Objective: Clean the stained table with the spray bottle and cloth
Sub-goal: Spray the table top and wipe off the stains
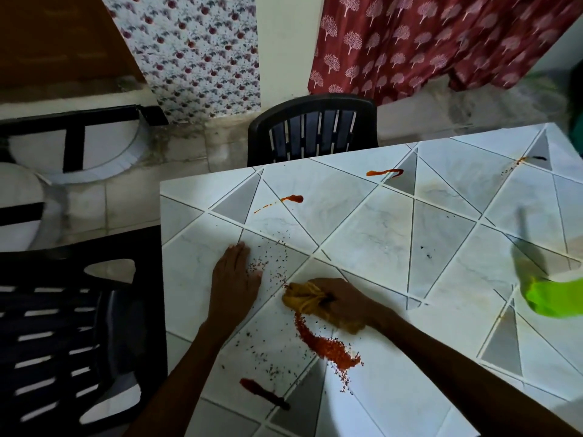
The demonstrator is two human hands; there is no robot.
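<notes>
Cloth (299, 299), mustard-yellow and bunched into a wad, is gripped by the right hand (342, 298), whose fingers are curled round it, and is pressed onto the table (394, 234). Just left of the cloth, the left hand (235, 279) is laid flat on the tabletop, palm down, with its fingers straight and held together; nothing is held in it.

A trail of red granules (331, 345) is seen running from the cloth's near edge toward the person and widening into a heap. Fine dark specks (271, 263) are scattered around the cloth, between it and the left hand and on the near side. Nearer the person than the cloth, a dark red smear (263, 394) is found. Beyond the cloth, a red streak (291, 199) is seen; a second red streak (385, 172) lies farther off and to the right, and a thin stain (530, 159) is seen near the far right corner.

Well to the right of the cloth, a bright green object (555, 299) is seen on the table, too blurred to be identified.

A black chair (312, 130) is placed at the far edge beyond the cloth, and another black chair (79, 326) to its left.
</notes>
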